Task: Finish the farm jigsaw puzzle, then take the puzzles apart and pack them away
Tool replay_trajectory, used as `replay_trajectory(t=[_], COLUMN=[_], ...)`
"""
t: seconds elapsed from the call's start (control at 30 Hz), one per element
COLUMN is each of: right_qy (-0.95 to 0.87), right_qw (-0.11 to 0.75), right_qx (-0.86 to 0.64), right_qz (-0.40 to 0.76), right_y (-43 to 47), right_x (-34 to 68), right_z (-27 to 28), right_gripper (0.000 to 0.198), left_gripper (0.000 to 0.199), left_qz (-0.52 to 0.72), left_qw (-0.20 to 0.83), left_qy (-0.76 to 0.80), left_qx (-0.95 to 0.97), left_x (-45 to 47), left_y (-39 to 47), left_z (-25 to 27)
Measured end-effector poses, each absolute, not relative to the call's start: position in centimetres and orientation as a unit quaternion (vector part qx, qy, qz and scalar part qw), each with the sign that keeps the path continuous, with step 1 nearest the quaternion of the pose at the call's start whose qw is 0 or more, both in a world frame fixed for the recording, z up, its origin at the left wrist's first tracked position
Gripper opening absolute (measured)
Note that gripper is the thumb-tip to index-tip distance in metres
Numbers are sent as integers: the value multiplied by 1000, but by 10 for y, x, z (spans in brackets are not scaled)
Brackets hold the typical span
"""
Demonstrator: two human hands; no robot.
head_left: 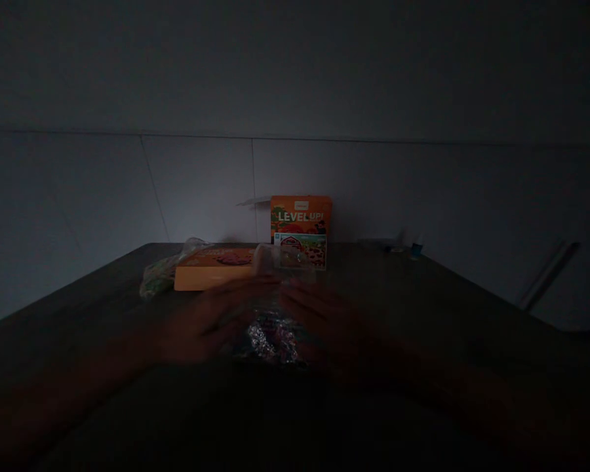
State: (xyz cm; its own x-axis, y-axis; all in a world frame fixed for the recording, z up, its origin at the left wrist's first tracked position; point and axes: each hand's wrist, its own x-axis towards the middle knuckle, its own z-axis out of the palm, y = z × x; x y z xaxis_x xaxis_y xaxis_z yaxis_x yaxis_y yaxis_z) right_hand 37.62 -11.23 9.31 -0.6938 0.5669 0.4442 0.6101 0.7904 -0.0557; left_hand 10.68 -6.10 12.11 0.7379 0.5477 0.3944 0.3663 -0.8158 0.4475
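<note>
In the dim middle of the head view, a shiny clear plastic bag (274,341) with small dark and coloured contents lies below and between my hands. My left hand (211,324) reaches in from the left, fingers closed at the bag's upper part. From the right, my right hand (327,314) meets it there, its fingers also closed at the bag. Both hands are blurred, and their fingertips are hard to make out. A pale, see-through piece of plastic (268,259) shows just above the fingers; I cannot tell whether it belongs to the same bag.
An orange "LEVEL UP!" box (301,213) stands against the wall, with a farm picture card (314,251) before it. Left of them lie another orange box (206,275) and a clear bag with greenish contents (160,275). A small blue item (416,250) sits at the table's back right.
</note>
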Motion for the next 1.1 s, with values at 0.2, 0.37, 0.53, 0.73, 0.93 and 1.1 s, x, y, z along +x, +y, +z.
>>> replay_trajectory(t=[0.2,0.37,0.53,0.73,0.93,1.1], right_qy=[-845,-661,-631,-561,-573,-489], right_qw=[220,324,322,546,503,512], right_qx=[-471,-675,-687,-541,-406,-476], right_qz=[123,46,159,307,504,521], right_y=[-71,-62,-44,-36,-43,-38], right_x=[365,378,381,375,375,377], right_z=[22,10,15,18,19,15], right_gripper=[54,65,33,33,46,27], left_gripper=[46,44,25,34,39,19], left_qz=[226,372,370,508,468,455], left_qw=[203,114,300,527,610,645], left_qy=[316,506,513,371,346,331], left_qx=[899,770,714,571,538,517], left_x=[130,118,130,137,130,122], left_y=[-26,-20,-13,-18,-17,-9], left_z=[33,26,32,38,30,22])
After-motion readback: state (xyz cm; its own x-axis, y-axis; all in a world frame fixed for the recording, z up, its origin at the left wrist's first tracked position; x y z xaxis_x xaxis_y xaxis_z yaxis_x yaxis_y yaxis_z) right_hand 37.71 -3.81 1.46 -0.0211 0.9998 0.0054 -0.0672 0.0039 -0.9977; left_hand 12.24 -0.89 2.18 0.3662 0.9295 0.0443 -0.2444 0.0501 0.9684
